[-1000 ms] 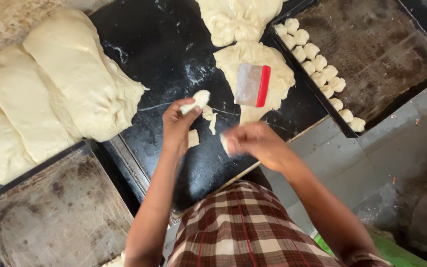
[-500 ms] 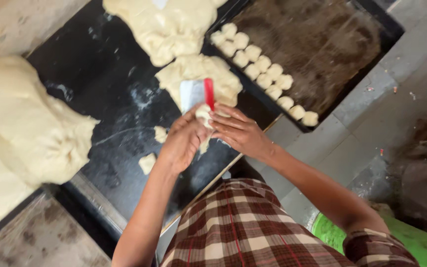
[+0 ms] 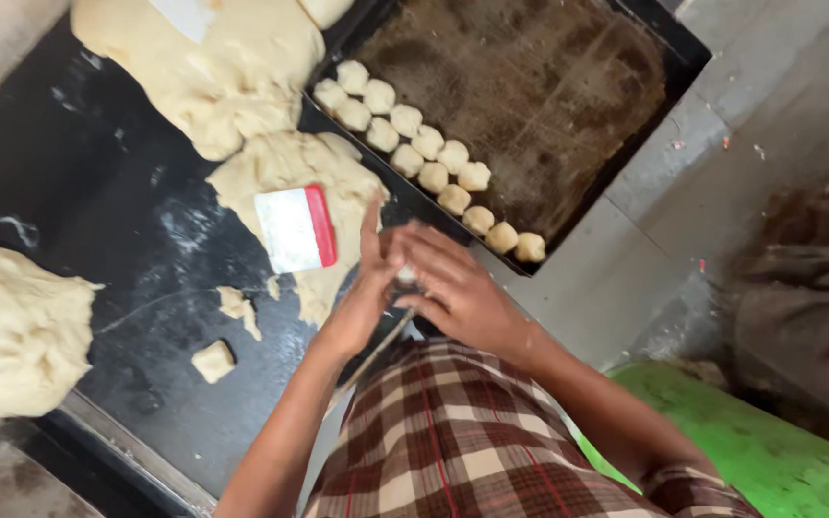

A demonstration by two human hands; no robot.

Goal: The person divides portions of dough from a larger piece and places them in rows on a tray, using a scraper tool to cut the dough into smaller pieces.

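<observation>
Left hand (image 3: pixel 368 278), centre of frame: palm flat, fingers straight and pointing toward the top of the frame, pressed against the right hand. Right hand (image 3: pixel 448 283), just right of it: fingers spread and laid across the left palm. Small dough piece (image 3: pixel 405 275): a pale sliver shows between the two palms, mostly hidden, so neither its shape nor how tightly the hands close on it can be told. Dough scraper (image 3: pixel 296 229), white blade with a red grip edge: just left of the left hand, lying flat on a flattened slab of dough (image 3: pixel 290 168), not touched by either hand. Table (image 3: pixel 88 201), black and flour-streaked: fills the left half of the frame under the hands. Loose dough scraps (image 3: pixel 214 361): two or three small pieces on the table, lower left of the scraper, apart from the hands. Large dough mass (image 3: pixel 203 58): upper left of the frame, beyond the slab. Second dough mass (image 3: pixel 11 326): left edge of the frame, well apart from the hands. Baking tray (image 3: pixel 549 86), dark and worn: upper right of the frame, its near corner close to the right hand. Row of dough balls (image 3: pixel 434 158): double line along the tray's lower-left rim, running toward the hands. Plaid cloth (image 3: pixel 453 432): bottom centre, below the forearms. Green surface (image 3: pixel 769 451): lower right.
</observation>
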